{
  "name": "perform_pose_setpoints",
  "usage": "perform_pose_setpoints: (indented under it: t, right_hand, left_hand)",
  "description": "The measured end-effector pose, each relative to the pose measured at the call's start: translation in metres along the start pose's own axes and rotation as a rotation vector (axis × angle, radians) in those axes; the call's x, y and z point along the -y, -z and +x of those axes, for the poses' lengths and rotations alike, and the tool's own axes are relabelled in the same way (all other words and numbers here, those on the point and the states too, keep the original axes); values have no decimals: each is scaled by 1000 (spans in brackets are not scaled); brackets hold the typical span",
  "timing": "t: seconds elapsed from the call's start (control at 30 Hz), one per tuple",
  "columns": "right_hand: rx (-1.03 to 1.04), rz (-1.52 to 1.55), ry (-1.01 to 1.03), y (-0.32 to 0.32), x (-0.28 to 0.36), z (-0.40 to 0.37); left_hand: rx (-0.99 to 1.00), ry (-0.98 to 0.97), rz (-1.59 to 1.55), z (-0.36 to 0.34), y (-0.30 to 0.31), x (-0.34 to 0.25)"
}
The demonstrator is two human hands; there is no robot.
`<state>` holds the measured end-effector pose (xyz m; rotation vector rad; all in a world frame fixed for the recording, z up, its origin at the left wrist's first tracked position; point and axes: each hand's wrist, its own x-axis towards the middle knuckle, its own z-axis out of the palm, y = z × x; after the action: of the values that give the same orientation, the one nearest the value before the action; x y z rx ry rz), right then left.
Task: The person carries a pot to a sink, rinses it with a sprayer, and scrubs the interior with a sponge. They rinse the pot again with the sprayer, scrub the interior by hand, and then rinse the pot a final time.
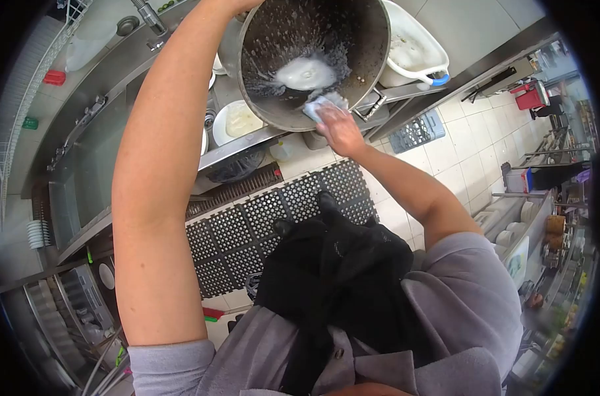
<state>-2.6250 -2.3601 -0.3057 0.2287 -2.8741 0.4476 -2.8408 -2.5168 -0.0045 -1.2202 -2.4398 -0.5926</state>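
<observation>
A large metal pot (363, 39) is tilted so its dark, stained inside faces me. White suds (306, 74) lie in its bottom, with splashes up the wall. My right hand (340, 129) grips a foamy, pale blue and white sponge (321, 105) against the pot's near inner wall. The pot's wire handle (377, 105) hangs at its lower right. At the top edge of the view, my left hand (242, 4) is beside the pot's upper left rim; its fingers are cut off, so its hold is hidden.
A white plastic tub (438, 56) with foam stands right of the pot. White dishes (224, 135) sit in the sink at left, behind the steel counter edge (231, 148). A tap (148, 16) is at upper left. A black perforated mat (231, 237) covers the floor by my feet.
</observation>
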Motion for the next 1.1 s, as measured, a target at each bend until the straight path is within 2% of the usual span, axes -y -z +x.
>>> perform_pose_setpoints:
  t: [0.03, 0.1, 0.17, 0.2, 0.27, 0.33, 0.37, 0.4, 0.43, 0.47, 0.5, 0.57, 0.63, 0.7, 0.73, 0.77, 0.8, 0.83, 0.9, 0.97, 1.03, 1.07, 1.1]
  right_hand:
    - [59, 52, -93, 7, 12, 6]
    - [158, 618, -164, 6, 63, 37]
    - [101, 748, -220, 45, 117, 75]
    - [104, 748, -215, 39, 113, 67]
    - [-59, 760, -68, 6, 83, 41]
    - [26, 115, 163, -10, -9, 13]
    - [273, -94, 54, 13, -34, 20]
    - [312, -248, 111, 33, -46, 27]
    - [313, -244, 124, 32, -36, 35]
    - [415, -172, -40, 27, -15, 48]
    - [508, -100, -207, 23, 6, 64]
    - [351, 350, -162, -18, 50, 98]
    - [232, 997, -221, 27, 100, 143]
    - [164, 1118, -184, 14, 100, 146]
    - [98, 1232, -136, 3, 97, 148]
    - [171, 692, -26, -30, 71, 139]
    - [143, 389, 41, -96, 13, 117]
    - [499, 86, -23, -11, -4, 103]
    - [640, -319, 68, 20, -69, 119]
    - [801, -378, -105, 40, -72, 148]
    - [510, -437, -66, -19, -51, 136]
    - [436, -297, -82, -61, -38, 144]
    - [597, -110, -170, -48, 5, 166]
  left_hand:
    - [0, -3, -8, -3, 0, -5]
    - [12, 217, -84, 1, 7, -19]
    - [23, 252, -127, 2, 12, -24]
    - [44, 297, -164, 1, 14, -25]
    - [49, 268, -170, -2, 15, -24]
    - [44, 200, -145, -2, 14, -18]
    - [43, 204, -136, -3, 16, -19]
    - [44, 220, -172, -6, 17, -23]
    - [44, 238, -213, -9, 17, -25]
    - [45, 157, -153, -7, 13, -23]
    - [36, 154, -144, -7, 8, -19]
    - [40, -5, 6, 3, 4, -10]
    - [80, 42, -43, 5, 10, -18]
    - [73, 263, -237, 5, 15, -27]
    - [66, 262, -233, 5, 15, -27]
    - [69, 283, -271, 5, 15, -25]
    - [70, 303, -303, 6, 17, -23]
    - [97, 276, -266, 3, 19, -20]
    - [128, 256, -278, -1, 24, -18]
    - [94, 274, -266, -3, 22, -18]
    - [108, 245, -224, 1, 23, -17]
    - [117, 263, -235, 3, 21, -15]
    - [112, 274, -263, 2, 20, -14]
